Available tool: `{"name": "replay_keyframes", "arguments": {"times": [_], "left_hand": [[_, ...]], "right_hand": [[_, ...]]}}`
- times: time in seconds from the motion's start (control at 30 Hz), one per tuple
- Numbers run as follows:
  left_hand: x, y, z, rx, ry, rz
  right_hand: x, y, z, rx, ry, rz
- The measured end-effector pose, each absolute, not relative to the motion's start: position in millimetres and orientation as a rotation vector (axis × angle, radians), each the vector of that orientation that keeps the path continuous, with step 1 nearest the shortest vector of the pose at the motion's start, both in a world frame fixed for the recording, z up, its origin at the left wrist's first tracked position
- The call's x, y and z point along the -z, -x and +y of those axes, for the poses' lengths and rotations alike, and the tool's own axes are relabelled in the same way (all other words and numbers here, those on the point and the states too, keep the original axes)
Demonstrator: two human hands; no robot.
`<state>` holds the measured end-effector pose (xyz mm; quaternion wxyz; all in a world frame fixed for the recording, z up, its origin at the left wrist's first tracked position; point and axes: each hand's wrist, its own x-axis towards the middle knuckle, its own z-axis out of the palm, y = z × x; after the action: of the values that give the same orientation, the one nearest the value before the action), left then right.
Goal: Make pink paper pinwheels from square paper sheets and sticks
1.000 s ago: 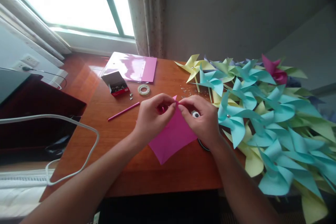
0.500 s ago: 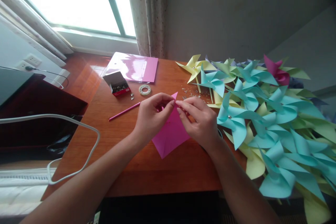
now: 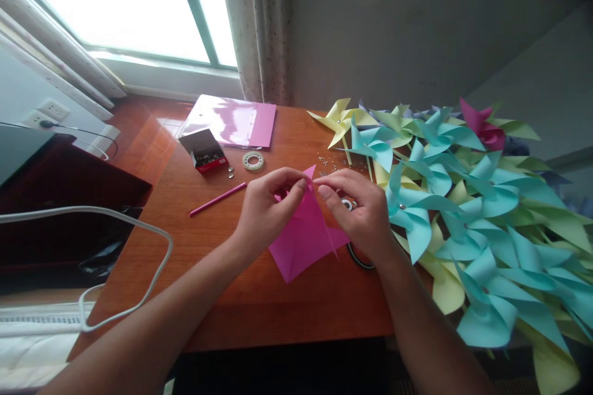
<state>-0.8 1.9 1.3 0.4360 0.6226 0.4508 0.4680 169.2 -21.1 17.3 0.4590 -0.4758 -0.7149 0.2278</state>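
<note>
Both arms reach toward 12 o'clock; left hand (image 3: 266, 213) and right hand (image 3: 364, 213) meet, fingertips pinched together.

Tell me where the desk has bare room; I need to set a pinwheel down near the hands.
Bare wood lies along the table front edge, below the pink paper in the left hand and right hand, and left of it, under the pink stick. The right side is crowded with pinwheels; the back holds the staple box, tape roll and pink folder.
</note>
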Motion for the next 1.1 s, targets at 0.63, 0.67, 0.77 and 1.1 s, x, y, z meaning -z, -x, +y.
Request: {"name": "replay_keyframes", "arguments": {"times": [0.63,0.67,0.77,1.1], "left_hand": [[-6.8,-2.8,-4.2,-1.101,-1.59,1.051],[-6.9,-3.0,-4.2,-1.097,-1.565,1.043],[-7.7,-4.0,-4.5,-1.078,-1.47,1.016],[-10.2,-5.1,-4.7,-1.05,-1.324,0.991]], "right_hand": [[-14.9,-170.3,-18.0,-0.704,1.219,-1.645],[-15.1,-170.2,-17.8,-0.703,1.215,-1.645],[-15.8,-169.9,-17.7,-0.7,1.206,-1.639],[-16.6,-173.3,-15.8,-0.729,1.225,-1.637]]}}
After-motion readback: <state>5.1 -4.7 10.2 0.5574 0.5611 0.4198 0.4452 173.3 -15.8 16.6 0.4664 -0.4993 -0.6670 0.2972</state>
